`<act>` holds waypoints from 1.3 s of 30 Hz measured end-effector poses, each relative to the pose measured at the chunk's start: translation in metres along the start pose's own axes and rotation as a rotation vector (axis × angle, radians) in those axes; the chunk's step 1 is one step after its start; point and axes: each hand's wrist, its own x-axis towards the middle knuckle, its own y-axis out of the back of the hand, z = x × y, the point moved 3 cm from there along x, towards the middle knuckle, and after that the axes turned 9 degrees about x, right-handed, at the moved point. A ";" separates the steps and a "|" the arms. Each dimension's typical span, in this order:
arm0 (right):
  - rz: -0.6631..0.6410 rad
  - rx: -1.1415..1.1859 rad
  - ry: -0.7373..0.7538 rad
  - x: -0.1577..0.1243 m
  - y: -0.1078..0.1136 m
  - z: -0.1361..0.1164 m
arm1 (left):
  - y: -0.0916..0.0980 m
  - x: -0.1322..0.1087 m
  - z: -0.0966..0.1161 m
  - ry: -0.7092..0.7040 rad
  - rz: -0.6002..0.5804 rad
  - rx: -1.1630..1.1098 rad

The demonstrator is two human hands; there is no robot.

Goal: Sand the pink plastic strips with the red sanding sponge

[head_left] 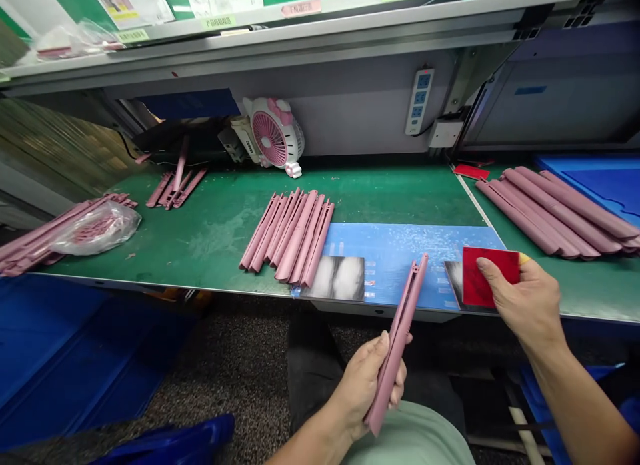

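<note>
Pink moulded plastic strip sat tilted in a worker's left hand, its upper end reaching out over the front edge of a green-topped counter. The left grip was closed around the strip's lower half, with the fingers curled behind it. The right hand was held above the counter's near edge, its grip pinching a square red pad with the thumb across the pad's face. The pad hung over the end of a blue mat and partly covered a grey-and-black marbled sheet. A matching sheet lay on the mat, just beside a neat row of pink strips set side by side. More pink strips formed a larger stack at the counter's right end, next to a blue foam tray and a small red card. To the left were a small pink bundle and a clear plastic bag holding pink pieces. A pink desk fan and a white power strip stood behind the counter, beneath a shelf. A blue crate sat on the floor at lower left.
</note>
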 end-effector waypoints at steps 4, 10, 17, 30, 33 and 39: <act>-0.427 0.248 -0.268 -0.038 -0.007 0.011 | -0.001 0.009 0.000 -0.028 -0.037 -0.029; -0.947 0.237 -0.272 -0.128 -0.035 -0.003 | -0.008 0.020 -0.008 0.099 0.054 -0.219; -0.922 -0.185 0.103 -0.155 -0.051 -0.009 | -0.020 0.017 -0.004 0.077 0.068 -0.434; -0.859 -0.227 0.158 -0.137 -0.059 -0.020 | -0.016 0.013 -0.008 0.161 0.094 -0.526; -0.993 -0.259 0.173 -0.135 -0.063 -0.021 | -0.016 0.010 -0.010 0.162 0.091 -0.545; -0.865 -0.331 0.184 -0.100 -0.073 -0.025 | -0.010 0.001 -0.019 0.179 0.130 -0.458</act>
